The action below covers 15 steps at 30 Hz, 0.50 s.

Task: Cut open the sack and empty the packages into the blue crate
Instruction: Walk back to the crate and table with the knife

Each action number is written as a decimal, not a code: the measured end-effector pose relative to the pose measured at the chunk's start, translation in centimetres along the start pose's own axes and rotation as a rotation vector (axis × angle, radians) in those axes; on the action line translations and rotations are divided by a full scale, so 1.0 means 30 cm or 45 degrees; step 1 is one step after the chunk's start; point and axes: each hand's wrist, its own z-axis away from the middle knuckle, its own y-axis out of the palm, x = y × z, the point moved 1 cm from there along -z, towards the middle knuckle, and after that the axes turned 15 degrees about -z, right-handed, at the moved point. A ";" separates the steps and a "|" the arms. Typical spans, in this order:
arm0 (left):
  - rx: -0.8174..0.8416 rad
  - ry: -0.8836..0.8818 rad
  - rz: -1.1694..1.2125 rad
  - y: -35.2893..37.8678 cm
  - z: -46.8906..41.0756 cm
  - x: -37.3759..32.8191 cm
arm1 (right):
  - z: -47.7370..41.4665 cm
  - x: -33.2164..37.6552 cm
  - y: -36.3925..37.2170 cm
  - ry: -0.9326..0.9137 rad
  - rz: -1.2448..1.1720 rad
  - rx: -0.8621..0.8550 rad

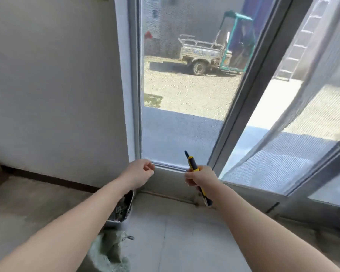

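Observation:
My right hand (pixel 200 176) grips a yellow and dark blue utility knife (pixel 192 163) with its blade pointing up and away from me. My left hand (pixel 140 172) is raised beside it, fingers curled in, holding nothing. Both hands hover in front of a glass door's bottom frame. Below my left forearm a pale green sack (pixel 110 250) lies crumpled on the concrete floor, partly hidden by the arm. A grey package (pixel 122 209) with dark print lies just beyond the sack. No blue crate is in view.
A glass door (pixel 177 114) with a grey frame stands straight ahead, its right leaf swung open. Outside stands a three-wheeled cargo cart (pixel 208 54). A white wall (pixel 57 85) is on the left. The floor is bare grey concrete (pixel 175 242).

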 end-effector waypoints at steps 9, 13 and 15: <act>0.070 0.501 -0.243 0.121 0.010 -0.561 | 0.227 -0.009 -0.534 -0.060 -0.166 -0.327; 0.088 0.686 -0.311 0.223 0.051 -0.809 | 0.357 -0.042 -0.784 -0.080 -0.231 -0.474; 0.096 0.759 -0.328 0.281 0.081 -0.936 | 0.419 -0.069 -0.912 -0.075 -0.247 -0.533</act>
